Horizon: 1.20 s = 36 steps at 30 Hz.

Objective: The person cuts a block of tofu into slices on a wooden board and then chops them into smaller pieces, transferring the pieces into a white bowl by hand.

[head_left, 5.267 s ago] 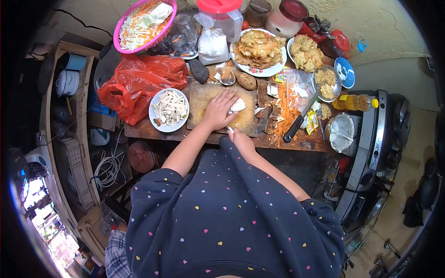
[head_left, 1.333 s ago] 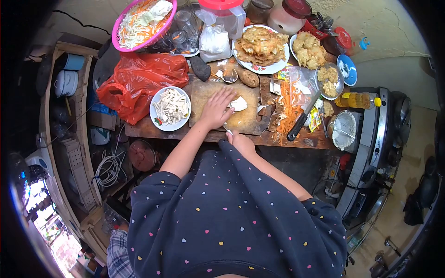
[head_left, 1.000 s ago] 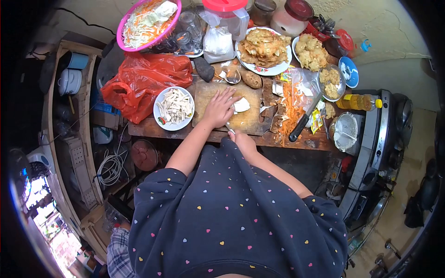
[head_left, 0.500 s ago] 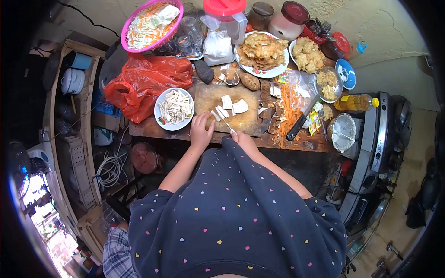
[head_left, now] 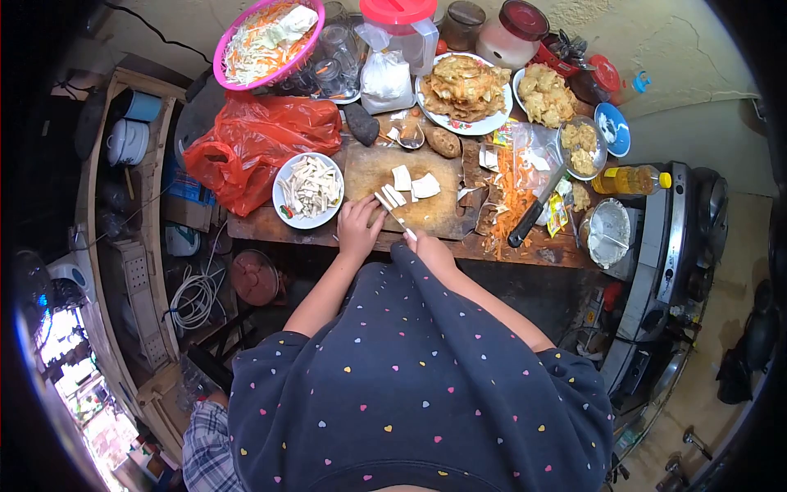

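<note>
My right hand [head_left: 426,248] grips the white handle of a small knife [head_left: 398,218] at the front of the wooden cutting board [head_left: 369,168]. Its blade lies along thin white strips [head_left: 393,195]. My left hand [head_left: 358,225] rests on the board's front left edge, fingertips pressed by the strips; whether a piece is pinched under them is too small to tell. Two larger white pieces [head_left: 425,187] lie behind the strips. To the left, a white bowl [head_left: 309,190] holds many cut strips.
A red plastic bag [head_left: 262,143] lies at the left. Behind the board are a plate of fried food [head_left: 465,92] and a potato [head_left: 443,142]. Orange shavings [head_left: 512,197], a black-handled knife [head_left: 526,225] and an oil bottle [head_left: 630,180] are at the right. Part of another person shows lower left.
The knife and my right hand have shifted slightly left and up. My left hand has moved very little, its fingers still by the strips.
</note>
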Each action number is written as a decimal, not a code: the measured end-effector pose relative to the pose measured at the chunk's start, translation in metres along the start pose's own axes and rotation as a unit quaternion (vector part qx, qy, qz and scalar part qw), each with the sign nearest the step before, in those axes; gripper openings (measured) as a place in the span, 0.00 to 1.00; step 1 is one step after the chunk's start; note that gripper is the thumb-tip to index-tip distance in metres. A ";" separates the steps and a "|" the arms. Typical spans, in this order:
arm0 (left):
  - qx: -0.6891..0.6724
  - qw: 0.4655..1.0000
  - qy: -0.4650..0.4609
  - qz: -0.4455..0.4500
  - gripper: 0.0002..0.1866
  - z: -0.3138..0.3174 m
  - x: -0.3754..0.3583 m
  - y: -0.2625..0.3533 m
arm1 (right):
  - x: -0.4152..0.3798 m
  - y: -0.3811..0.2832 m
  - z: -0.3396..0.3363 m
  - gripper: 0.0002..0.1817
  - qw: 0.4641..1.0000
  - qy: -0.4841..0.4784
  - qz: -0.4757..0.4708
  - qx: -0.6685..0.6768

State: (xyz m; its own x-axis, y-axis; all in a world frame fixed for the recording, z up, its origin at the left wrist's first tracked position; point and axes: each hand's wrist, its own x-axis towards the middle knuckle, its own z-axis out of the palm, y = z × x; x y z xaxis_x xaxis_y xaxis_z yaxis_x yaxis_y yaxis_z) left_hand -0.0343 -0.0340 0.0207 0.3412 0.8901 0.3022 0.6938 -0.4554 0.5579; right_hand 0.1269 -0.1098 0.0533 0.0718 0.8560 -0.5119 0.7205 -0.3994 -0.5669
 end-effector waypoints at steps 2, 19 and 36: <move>-0.006 1.000 0.000 0.002 0.12 -0.002 0.001 0.001 | -0.001 -0.004 0.000 0.24 1.000 0.009 0.007 -0.023; -0.017 0.960 -0.237 0.145 0.27 0.028 0.065 -0.002 | 0.007 -0.003 0.013 0.23 0.995 0.028 -0.002 -0.091; 0.039 0.979 -0.196 0.032 0.34 0.021 0.078 0.014 | 0.008 0.002 -0.004 0.27 0.999 -0.010 0.027 0.042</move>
State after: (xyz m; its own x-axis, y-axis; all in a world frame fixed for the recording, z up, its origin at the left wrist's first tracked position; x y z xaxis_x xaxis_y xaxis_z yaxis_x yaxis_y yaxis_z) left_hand 0.0155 0.0298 0.0359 0.5924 0.8057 0.0061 0.7038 -0.5211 0.4829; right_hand 0.1314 -0.1020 0.0507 0.0935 0.8261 -0.5557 0.6550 -0.4714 -0.5906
